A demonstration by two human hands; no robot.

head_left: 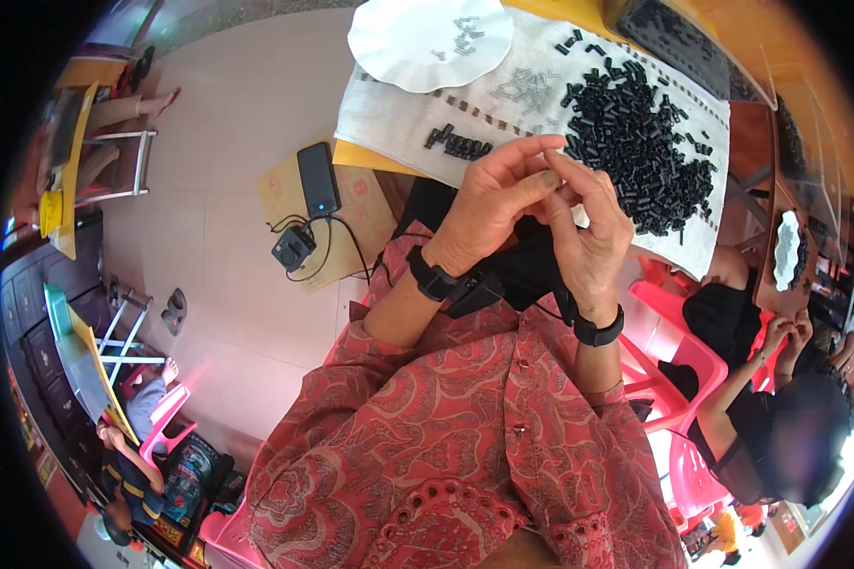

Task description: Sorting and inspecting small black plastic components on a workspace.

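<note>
My left hand (498, 194) and my right hand (593, 232) meet fingertip to fingertip above the near edge of a white cloth (389, 119). Both are closed in a pinch. Whatever sits between the fingers is too small or hidden to make out. Just beyond my right hand spreads a big pile of small black tube-like pieces (636, 133). A short cluster of similar black pieces (460, 142) lies beside my left hand. Small clear plastic pieces (527, 87) are scattered farther back. A white wavy-rimmed plate (384, 57) holds several more clear pieces.
A dark tray (678, 43) of black pieces stands at the far right. On the floor to the left, a phone (318, 178) and a small cabled camera (294, 248) rest on cardboard (365, 204). Pink chairs (678, 332) and a co-worker (778, 427) are at right; other people sit at left.
</note>
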